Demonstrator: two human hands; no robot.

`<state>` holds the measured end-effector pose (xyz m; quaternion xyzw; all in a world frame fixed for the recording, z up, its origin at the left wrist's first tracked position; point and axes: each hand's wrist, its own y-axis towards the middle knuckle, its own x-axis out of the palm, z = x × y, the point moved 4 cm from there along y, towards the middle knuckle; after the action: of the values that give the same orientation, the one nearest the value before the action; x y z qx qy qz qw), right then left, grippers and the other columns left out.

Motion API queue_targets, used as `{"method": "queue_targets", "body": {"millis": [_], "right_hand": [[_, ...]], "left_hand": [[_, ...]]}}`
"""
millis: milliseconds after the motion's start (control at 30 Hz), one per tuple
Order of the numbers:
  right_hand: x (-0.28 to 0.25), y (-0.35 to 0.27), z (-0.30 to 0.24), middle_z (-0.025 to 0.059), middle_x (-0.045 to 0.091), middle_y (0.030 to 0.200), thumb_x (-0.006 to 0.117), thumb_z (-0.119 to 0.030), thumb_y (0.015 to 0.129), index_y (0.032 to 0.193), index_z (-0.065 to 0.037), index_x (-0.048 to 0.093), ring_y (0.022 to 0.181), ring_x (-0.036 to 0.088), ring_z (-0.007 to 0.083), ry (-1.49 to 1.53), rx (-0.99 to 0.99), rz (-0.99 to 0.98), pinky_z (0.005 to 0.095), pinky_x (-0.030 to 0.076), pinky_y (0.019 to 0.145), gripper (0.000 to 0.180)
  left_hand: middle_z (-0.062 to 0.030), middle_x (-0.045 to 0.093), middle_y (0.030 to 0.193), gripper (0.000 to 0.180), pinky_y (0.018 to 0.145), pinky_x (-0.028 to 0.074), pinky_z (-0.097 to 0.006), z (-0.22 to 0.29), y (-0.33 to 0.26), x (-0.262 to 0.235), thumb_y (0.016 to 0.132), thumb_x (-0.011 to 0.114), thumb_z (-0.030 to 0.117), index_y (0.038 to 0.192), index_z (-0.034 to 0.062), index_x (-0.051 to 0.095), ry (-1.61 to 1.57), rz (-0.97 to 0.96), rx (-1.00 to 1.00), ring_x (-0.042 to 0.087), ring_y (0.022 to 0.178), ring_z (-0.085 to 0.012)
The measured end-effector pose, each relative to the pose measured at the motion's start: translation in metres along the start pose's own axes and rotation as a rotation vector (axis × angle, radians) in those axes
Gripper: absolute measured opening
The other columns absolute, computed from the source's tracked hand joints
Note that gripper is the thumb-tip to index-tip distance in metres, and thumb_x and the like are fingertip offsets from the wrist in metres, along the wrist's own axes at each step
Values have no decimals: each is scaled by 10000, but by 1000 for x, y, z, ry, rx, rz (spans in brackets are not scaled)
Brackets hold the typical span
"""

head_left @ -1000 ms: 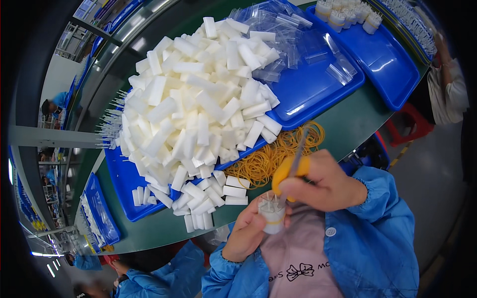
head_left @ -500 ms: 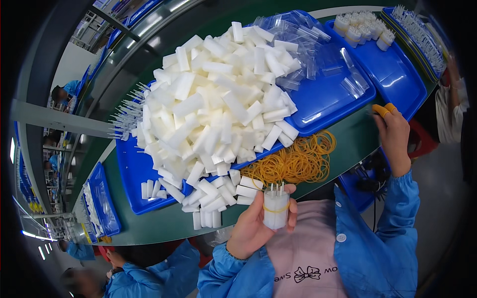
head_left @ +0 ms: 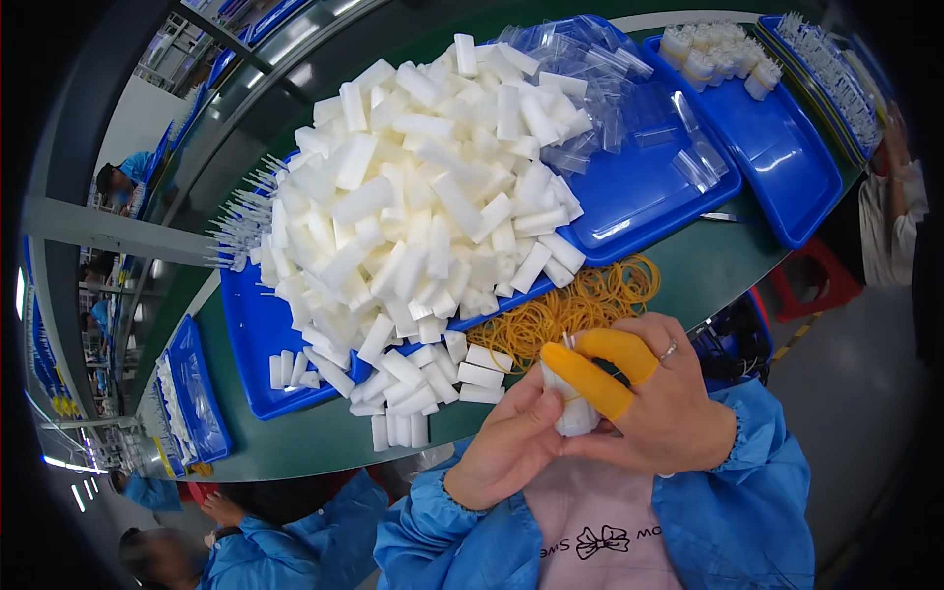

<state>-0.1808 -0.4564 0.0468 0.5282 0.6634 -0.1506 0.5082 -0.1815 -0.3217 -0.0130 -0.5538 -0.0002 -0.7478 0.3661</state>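
My left hand and my right hand meet close to my chest around a small white bundle of thin sticks. Two fingers of my right hand wear yellow finger cots and press on the bundle's top. Just beyond my hands lies a heap of yellow rubber bands on the green table. A tall pile of white foam blocks fills the large blue tray behind it.
Clear plastic bags lie on the tray's right part. A second blue tray at the right holds finished white bundles. Another blue tray sits at the left. Other people in blue coats work at the left and below.
My right hand has come back from the far right tray to the bundle. The bundle now sits between both hands, lower and nearer my chest.
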Motion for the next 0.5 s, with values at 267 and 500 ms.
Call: {"method": "queue_targets", "body": {"millis": [267, 500], "right_hand": [[7, 0, 21, 93, 540, 1038, 795, -382, 582, 1149, -64, 582, 922, 516, 287, 269, 22, -17, 398, 391, 798, 684], [12, -6, 25, 110, 538, 1035, 798, -425, 595, 1168, -42, 568, 953, 505, 305, 444, -1, 37, 457, 379, 864, 728]], "left_hand": [[-130, 456, 1312, 567, 1000, 401, -391, -3, 6, -17, 924, 535, 275, 1377, 37, 292, -94, -71, -12, 484, 1192, -258], [-120, 504, 1258, 641, 949, 444, -381, -6, 3, -24, 859, 634, 305, 1353, 28, 334, 9, -60, -2, 522, 1150, -241]]}}
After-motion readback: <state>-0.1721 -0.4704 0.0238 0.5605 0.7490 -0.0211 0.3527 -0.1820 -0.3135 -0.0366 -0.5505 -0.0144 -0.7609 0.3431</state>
